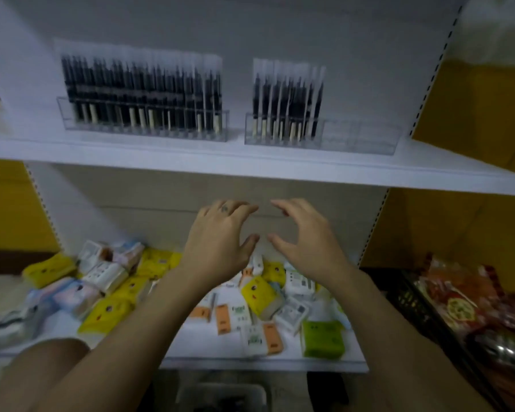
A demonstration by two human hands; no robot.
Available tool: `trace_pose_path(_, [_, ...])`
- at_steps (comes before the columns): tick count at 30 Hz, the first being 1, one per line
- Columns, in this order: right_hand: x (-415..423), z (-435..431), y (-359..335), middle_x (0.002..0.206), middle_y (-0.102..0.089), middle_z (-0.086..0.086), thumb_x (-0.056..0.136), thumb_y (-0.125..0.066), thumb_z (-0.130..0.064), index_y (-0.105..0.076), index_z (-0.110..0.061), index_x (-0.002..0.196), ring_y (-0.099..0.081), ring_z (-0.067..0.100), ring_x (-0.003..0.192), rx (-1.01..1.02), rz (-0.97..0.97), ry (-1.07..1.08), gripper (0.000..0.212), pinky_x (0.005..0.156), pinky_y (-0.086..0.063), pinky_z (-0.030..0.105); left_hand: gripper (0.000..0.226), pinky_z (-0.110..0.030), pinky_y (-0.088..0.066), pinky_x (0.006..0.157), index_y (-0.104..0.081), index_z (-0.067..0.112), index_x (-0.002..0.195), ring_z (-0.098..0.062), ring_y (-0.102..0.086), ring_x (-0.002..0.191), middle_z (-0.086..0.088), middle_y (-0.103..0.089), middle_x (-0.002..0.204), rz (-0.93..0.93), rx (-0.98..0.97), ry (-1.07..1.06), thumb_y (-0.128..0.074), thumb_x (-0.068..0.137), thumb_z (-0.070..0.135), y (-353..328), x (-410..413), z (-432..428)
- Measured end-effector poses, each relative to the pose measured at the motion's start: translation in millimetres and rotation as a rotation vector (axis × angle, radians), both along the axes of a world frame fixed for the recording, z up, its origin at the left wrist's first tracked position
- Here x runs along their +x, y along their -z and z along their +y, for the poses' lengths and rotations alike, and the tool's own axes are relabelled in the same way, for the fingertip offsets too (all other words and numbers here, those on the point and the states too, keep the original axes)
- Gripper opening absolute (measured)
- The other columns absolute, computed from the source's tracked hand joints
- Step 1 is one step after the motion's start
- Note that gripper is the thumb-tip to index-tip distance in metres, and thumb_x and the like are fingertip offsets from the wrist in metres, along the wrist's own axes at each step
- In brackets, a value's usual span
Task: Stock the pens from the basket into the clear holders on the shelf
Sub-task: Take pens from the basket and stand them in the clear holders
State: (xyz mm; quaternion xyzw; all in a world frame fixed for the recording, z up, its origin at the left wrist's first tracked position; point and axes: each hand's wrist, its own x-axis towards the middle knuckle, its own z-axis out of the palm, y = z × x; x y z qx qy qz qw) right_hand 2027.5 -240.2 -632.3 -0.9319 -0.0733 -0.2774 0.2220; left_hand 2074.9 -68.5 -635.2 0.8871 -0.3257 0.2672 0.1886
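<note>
Two clear holders stand on the upper white shelf (250, 168). The left holder (143, 126) is filled across with packaged black pens (140, 90). In the right holder (318, 135), pens (289, 99) fill only the left half; its right compartments (360, 138) hold nothing. My left hand (220, 239) and my right hand (306, 239) hover side by side below the upper shelf, fingers spread and relaxed, holding nothing. A pale basket (220, 394) shows partly at the bottom edge, under the lower shelf; its contents are too dark to tell.
The lower shelf (250, 361) carries several small tissue packs in yellow, orange, green and white (259, 295). A dark crate with red snack bags (458, 304) stands at the right. Yellow walls flank the shelving.
</note>
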Motion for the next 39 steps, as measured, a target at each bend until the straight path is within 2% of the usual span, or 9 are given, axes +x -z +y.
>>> trace_pose_path(8, [9, 17, 130, 0.148, -0.036, -0.005, 0.089, -0.065, -0.036, -0.037, -0.026, 0.146, -0.036, 0.017, 0.135, -0.006, 0.441, 0.004, 0.065, 0.107, -0.034, 0.030, 0.059, -0.031, -0.023, 0.111, -0.042, 0.023, 0.142, -0.020, -0.037, 0.134, 0.001, -0.045, 0.144, 0.364, 0.142, -0.066, -0.059, 0.089, 0.042, 123, -2, 17])
trace_pose_path(15, [14, 22, 224, 0.154, -0.028, 0.000, 0.092, -0.062, -0.038, -0.030, -0.023, 0.150, -0.029, 0.023, 0.139, -0.021, 0.730, -0.004, 0.067, 0.111, -0.031, 0.037, 0.062, -0.039, -0.023, 0.115, -0.034, 0.021, 0.146, -0.022, -0.031, 0.139, -0.001, -0.037, 0.151, 0.648, 0.219, -0.105, -0.055, 0.093, 0.043, 207, 4, 25])
trace_pose_path(25, [-18, 29, 304, 0.140, -0.047, 0.004, 0.090, -0.063, -0.028, -0.047, -0.016, 0.139, -0.044, 0.022, 0.129, 0.027, 1.020, 0.014, 0.053, 0.101, -0.039, 0.029, 0.059, -0.038, -0.037, 0.107, -0.043, 0.023, 0.139, -0.025, -0.044, 0.130, -0.005, -0.047, 0.143, 1.059, 0.383, -0.167, -0.060, 0.087, 0.043, 294, -2, 46])
trace_pose_path(28, [-20, 24, 324, 0.115, -0.061, 0.001, 0.089, -0.062, -0.026, -0.061, -0.017, 0.117, -0.060, 0.020, 0.107, 0.045, 1.086, 0.022, 0.030, 0.082, -0.049, 0.027, 0.054, -0.038, -0.043, 0.102, -0.046, 0.023, 0.137, -0.026, -0.051, 0.122, -0.006, -0.054, 0.135, 1.146, 0.413, -0.191, -0.058, 0.088, 0.042, 313, -2, 51])
trace_pose_path(32, [-22, 12, 354, 0.091, -0.067, 0.003, 0.089, -0.062, -0.021, -0.065, -0.013, 0.090, -0.065, 0.022, 0.086, 0.014, 1.198, 0.008, 0.009, 0.054, -0.038, 0.018, 0.046, -0.037, -0.047, 0.097, -0.052, 0.021, 0.131, -0.025, -0.053, 0.118, -0.005, -0.055, 0.132, 1.225, 0.421, -0.222, -0.057, 0.089, 0.040, 343, -3, 54])
trace_pose_path(33, [-22, 10, 361, 0.089, -0.067, 0.007, 0.089, -0.061, -0.019, -0.065, -0.010, 0.086, -0.066, 0.025, 0.087, 0.006, 1.238, 0.000, 0.011, 0.053, -0.039, 0.018, 0.042, -0.037, -0.048, 0.094, -0.054, 0.020, 0.129, -0.025, -0.055, 0.114, -0.005, -0.058, 0.128, 1.269, 0.434, -0.212, -0.056, 0.090, 0.036, 352, -5, 53])
trace_pose_path(36, [-20, 12, 374, 0.107, -0.064, 0.011, 0.092, -0.058, -0.020, -0.064, -0.006, 0.109, -0.062, 0.028, 0.100, 0.023, 1.313, 0.018, 0.022, 0.077, -0.047, 0.027, 0.034, -0.037, -0.050, 0.092, -0.057, 0.014, 0.125, -0.025, -0.058, 0.107, -0.010, -0.062, 0.121, 1.377, 0.453, -0.125, -0.054, 0.093, 0.025, 378, -13, 46])
trace_pose_path(37, [-20, 14, 378, 0.106, -0.063, 0.011, 0.091, -0.058, -0.020, -0.062, -0.009, 0.109, -0.060, 0.028, 0.099, 0.031, 1.335, 0.018, 0.021, 0.078, -0.045, 0.027, 0.034, -0.037, -0.049, 0.094, -0.056, 0.013, 0.126, -0.025, -0.057, 0.109, -0.010, -0.061, 0.122, 1.437, 0.450, -0.115, -0.053, 0.093, 0.024, 387, -17, 42])
trace_pose_path(39, [-19, 18, 386, 0.091, -0.057, 0.009, 0.093, -0.055, -0.014, -0.058, -0.011, 0.096, -0.059, 0.027, 0.092, 0.043, 1.367, -0.043, 0.006, 0.065, -0.040, 0.021, 0.039, -0.037, -0.047, 0.098, -0.052, 0.012, 0.130, -0.025, -0.055, 0.114, -0.010, -0.058, 0.127, 1.531, 0.453, -0.119, -0.053, 0.094, 0.027, 405, -24, 34])
